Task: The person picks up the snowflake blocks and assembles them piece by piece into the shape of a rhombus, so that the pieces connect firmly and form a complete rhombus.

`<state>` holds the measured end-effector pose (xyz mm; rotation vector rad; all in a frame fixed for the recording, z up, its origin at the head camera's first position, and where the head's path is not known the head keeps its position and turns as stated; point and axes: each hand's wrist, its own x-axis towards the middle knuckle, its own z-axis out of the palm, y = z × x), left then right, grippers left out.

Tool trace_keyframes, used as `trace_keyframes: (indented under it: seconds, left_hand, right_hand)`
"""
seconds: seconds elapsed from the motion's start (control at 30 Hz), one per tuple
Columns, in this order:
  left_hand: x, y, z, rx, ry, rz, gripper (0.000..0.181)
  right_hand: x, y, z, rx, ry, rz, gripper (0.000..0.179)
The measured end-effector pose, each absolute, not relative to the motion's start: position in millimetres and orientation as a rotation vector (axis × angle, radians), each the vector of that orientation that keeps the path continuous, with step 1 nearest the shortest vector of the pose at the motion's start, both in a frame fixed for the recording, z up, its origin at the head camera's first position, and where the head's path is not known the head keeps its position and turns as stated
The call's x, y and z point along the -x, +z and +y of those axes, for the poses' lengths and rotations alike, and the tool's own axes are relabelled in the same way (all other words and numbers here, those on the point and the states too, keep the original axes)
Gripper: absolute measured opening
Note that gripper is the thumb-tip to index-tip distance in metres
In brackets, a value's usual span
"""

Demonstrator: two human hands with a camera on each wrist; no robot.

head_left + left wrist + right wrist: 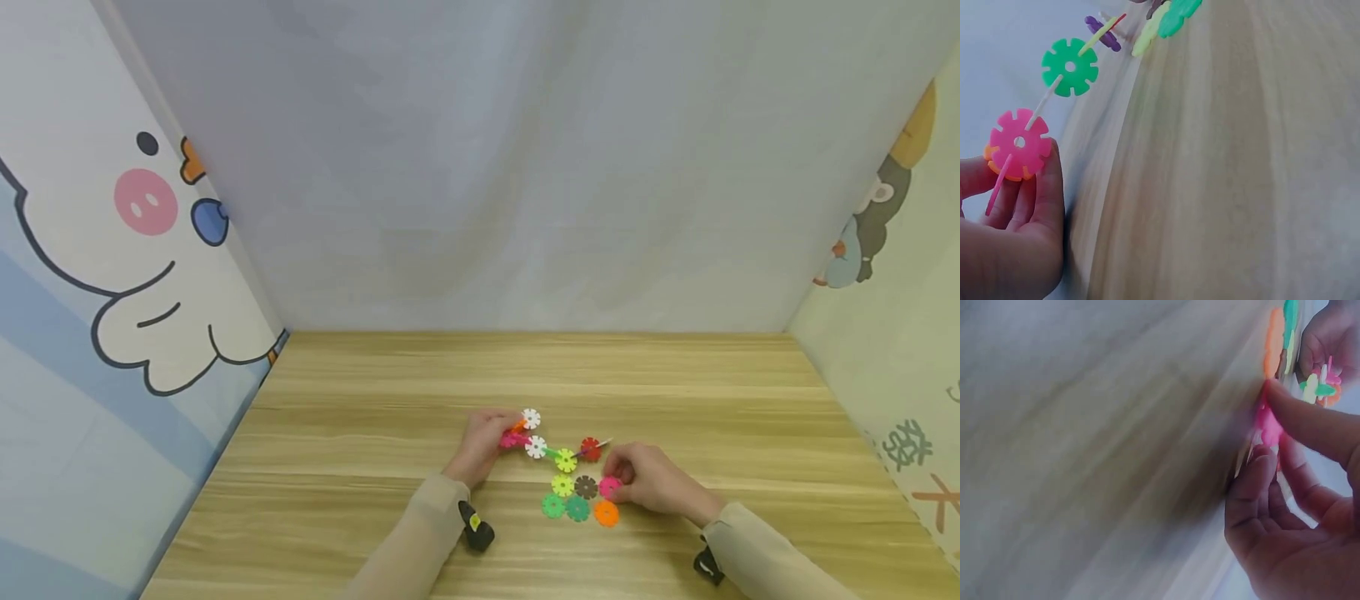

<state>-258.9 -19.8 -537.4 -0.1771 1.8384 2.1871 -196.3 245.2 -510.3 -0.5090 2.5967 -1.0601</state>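
Note:
My left hand [482, 443] grips the near end of a chain of notched snowflake discs [536, 447], slotted into each other edge to edge. In the left wrist view its fingers hold it beside a pink disc [1035, 145] with an orange one behind, and a green disc [1084, 76] follows further along. A red disc [591, 449] forms the chain's right end. Over the table, my right hand [651, 479] pinches a loose pink snowflake disc [610, 487] between thumb and fingers; in the right wrist view that disc [1270, 427] is partly hidden by them.
Loose discs lie flat below the chain: yellow [562, 486], brown [586, 487], light green [553, 506], teal [577, 509] and orange [607, 513]. They rest on a wood-grain table [360, 375]. A grey curtain [480, 167] hangs behind it, with printed panels at both sides.

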Motion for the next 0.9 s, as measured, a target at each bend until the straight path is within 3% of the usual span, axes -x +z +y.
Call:
trace_keyframes:
  seconds: [0.6,0.9]
  left_hand:
    - [259,-536,-18,0.09,2.038,2.005,0.019]
    - [260,-540,-18,0.103,2.038,2.0,0.015]
  right_hand:
    - [211,-491,263,0.626,-1.214,2.454,0.011]
    - [230,-485,246,0.57,-1.205,2.661,0.006]
